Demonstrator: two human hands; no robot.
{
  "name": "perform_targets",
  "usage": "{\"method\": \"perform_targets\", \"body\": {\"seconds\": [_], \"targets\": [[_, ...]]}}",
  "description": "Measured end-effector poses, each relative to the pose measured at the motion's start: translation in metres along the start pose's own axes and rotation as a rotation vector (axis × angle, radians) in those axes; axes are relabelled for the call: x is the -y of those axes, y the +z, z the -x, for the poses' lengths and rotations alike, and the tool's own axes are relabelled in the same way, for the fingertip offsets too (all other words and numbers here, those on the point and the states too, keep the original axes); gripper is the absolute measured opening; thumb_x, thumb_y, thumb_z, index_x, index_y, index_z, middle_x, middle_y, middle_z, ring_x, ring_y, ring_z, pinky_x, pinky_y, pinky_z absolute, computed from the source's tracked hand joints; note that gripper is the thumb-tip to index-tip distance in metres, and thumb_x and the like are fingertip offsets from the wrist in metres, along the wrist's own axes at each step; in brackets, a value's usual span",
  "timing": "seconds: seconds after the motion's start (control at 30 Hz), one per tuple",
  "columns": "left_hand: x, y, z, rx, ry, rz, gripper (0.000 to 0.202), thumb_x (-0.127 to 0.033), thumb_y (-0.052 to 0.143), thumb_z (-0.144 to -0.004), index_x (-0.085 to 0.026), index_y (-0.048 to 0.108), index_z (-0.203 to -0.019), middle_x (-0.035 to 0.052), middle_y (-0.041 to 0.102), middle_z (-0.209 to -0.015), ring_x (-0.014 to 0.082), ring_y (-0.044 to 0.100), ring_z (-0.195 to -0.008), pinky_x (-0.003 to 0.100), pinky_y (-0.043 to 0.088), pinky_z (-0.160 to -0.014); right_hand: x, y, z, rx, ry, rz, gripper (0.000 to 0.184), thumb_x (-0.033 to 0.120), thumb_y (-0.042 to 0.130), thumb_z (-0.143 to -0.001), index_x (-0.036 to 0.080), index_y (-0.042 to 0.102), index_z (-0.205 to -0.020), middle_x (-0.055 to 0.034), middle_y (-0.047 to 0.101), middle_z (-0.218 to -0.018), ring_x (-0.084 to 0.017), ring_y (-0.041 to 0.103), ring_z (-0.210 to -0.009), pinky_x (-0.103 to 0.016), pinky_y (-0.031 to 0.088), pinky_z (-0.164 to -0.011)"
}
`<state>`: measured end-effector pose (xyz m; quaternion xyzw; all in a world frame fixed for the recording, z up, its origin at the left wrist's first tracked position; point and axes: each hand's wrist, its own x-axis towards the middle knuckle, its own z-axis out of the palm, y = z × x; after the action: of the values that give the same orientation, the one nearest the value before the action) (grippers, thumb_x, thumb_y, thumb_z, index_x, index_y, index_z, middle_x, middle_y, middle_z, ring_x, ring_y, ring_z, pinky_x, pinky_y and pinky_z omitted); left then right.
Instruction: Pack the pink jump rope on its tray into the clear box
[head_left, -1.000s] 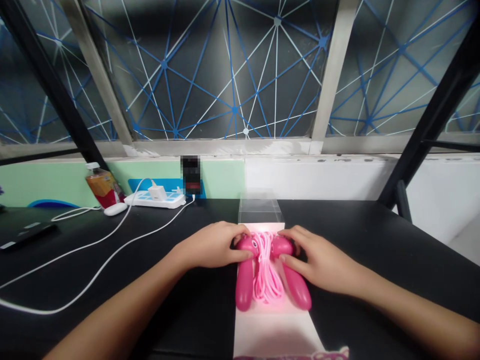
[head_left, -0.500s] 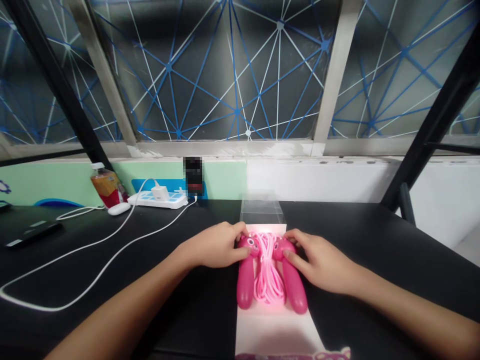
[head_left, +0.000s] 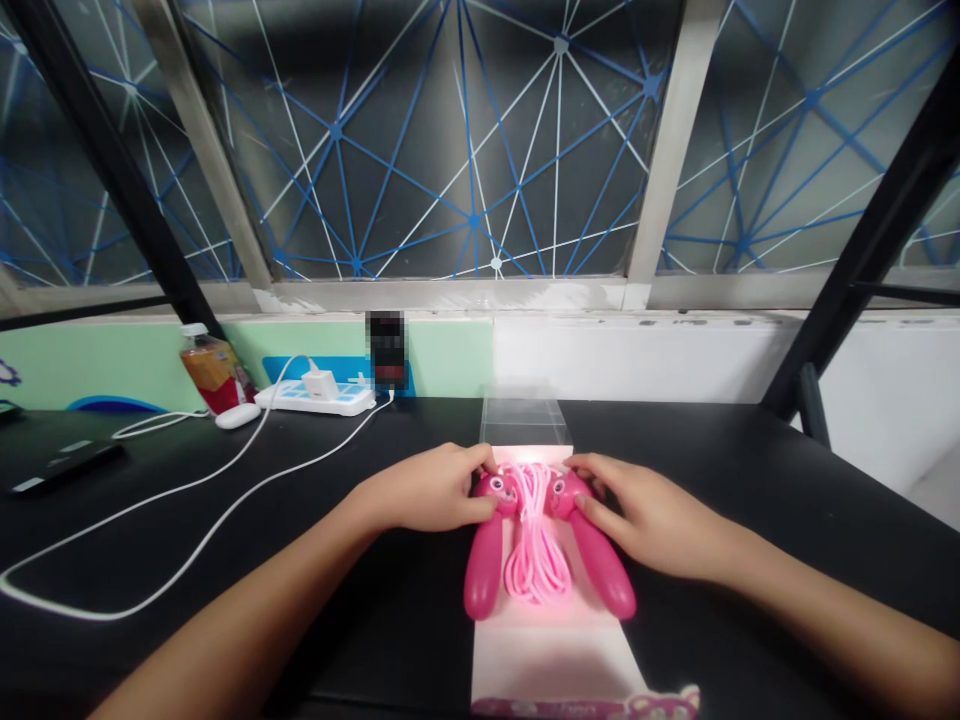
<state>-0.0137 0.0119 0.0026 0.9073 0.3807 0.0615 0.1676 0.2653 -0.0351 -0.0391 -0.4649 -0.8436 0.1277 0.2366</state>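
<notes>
Head view: your left hand point(head_left: 441, 490) pinches the left skipping-rope handle point(head_left: 486, 565), your right hand point(head_left: 649, 510) the right handle point(head_left: 604, 565), both half-curled; the pink rope point(head_left: 537, 565) is already bundled on the white card point(head_left: 551, 655); the handle ends poke past its sides, not lined up.

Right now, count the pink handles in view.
2: the left handle, held by the left hand; the right handle, held by the right hand; pink cord between.
</notes>
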Motion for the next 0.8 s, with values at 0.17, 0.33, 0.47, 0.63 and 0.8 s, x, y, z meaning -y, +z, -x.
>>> {"method": "perform_targets", "body": {"seconds": [0.17,0.33,0.47,0.63,0.8], "targets": [[-0.002,-0.0023,0.0,-0.008,0.046,0.04,0.032,-0.041,0.059,-0.085,-0.021,0.058,-0.111,-0.0006,0.065,-0.073,0.0157,0.058,-0.063,0.025,0.037,-0.057,-0.0009,-0.0031,-0.0009,0.017,-0.014,-0.081,0.03,0.033,0.051,-0.094,0.022,0.057,-0.121,-0.0066,0.069,-0.107,-0.021,0.065,-0.089,-0.036,0.051,-0.081],[-0.0007,-0.0001,-0.0014,-0.043,0.045,0.02,0.026,-0.035,0.055,-0.087,-0.021,0.059,-0.109,-0.0002,0.066,-0.075,0.0157,0.059,-0.064,0.024,0.037,-0.057,-0.0015,-0.0031,-0.0001,0.04,0.019,-0.128,0.031,0.038,0.049,-0.096,0.02,0.057,-0.119,-0.0035,0.069,-0.083,-0.018,0.062,-0.067,-0.034,0.05,-0.067],[-0.0013,-0.0003,-0.0006,-0.042,0.037,0.011,0.027,-0.035,0.055,-0.088,-0.021,0.058,-0.11,0.0005,0.067,-0.077,0.0166,0.06,-0.066,0.025,0.038,-0.059,-0.0012,-0.0041,0.0004,0.044,0.008,-0.181,0.027,0.038,0.05,-0.096,0.021,0.057,-0.117,-0.0044,0.069,-0.092,-0.018,0.062,-0.073,-0.033,0.05,-0.069],[-0.0021,-0.0027,0.001,-0.024,0.03,0.011,0.028,-0.035,0.056,-0.087,-0.021,0.057,-0.111,0.0008,0.068,-0.077,0.0167,0.06,-0.066,0.025,0.037,-0.058,0.0002,-0.0056,0.0003,0.055,0.008,-0.196,0.026,0.036,0.05,-0.097,0.022,0.056,-0.118,-0.0049,0.068,-0.1,-0.018,0.063,-0.08,-0.033,0.05,-0.073],[-0.0028,-0.0052,0.0023,-0.016,0.025,0.024,0.031,-0.039,0.055,-0.087,-0.021,0.058,-0.112,0.0013,0.068,-0.078,0.017,0.06,-0.067,0.026,0.038,-0.06,0.0017,-0.006,0.0011,0.055,0.012,-0.171,0.028,0.037,0.049,-0.097,0.021,0.057,-0.119,-0.0061,0.069,-0.101,-0.02,0.064,-0.083,-0.035,0.051,-0.075]]}}
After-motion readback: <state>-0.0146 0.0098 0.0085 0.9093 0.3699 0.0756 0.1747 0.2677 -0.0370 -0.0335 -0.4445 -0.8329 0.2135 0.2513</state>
